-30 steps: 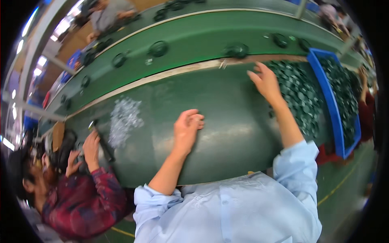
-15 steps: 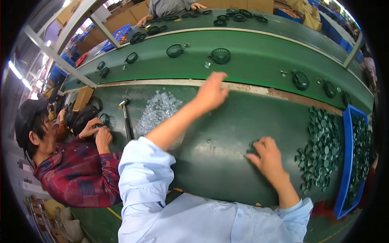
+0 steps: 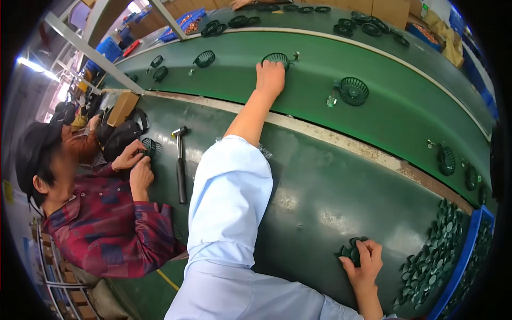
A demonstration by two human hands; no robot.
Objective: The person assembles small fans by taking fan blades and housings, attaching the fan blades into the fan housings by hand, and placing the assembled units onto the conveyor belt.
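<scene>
Out over the green conveyor belt, my left hand [image 3: 271, 77] has its fingers curled on the near rim of a black slatted fan cage [image 3: 276, 56]. A small circuit board [image 3: 296, 55] lies beside that cage. Low on the right, my right hand [image 3: 367, 261] pinches a few dark green round caps [image 3: 350, 252] just over the bench; the fingers partly cover them. Nearby, a loose pile of similar caps [image 3: 433, 258] spreads toward the right end. My left arm hides most of the transparent small pieces [image 3: 265, 151].
A rubber-headed hammer [image 3: 181, 165] lies on the green bench [image 3: 314, 186]. To the left, a co-worker [image 3: 112, 218] in a checked shirt handles another cage. More fan cages [image 3: 353, 91] sit along the belt [image 3: 234, 77]. A blue tray [image 3: 463, 261] borders the caps.
My left hand has reached farther over the belt onto a fan cage. My right hand sits lower in the picture, with caps now plainly showing in it. The whole view has turned.
</scene>
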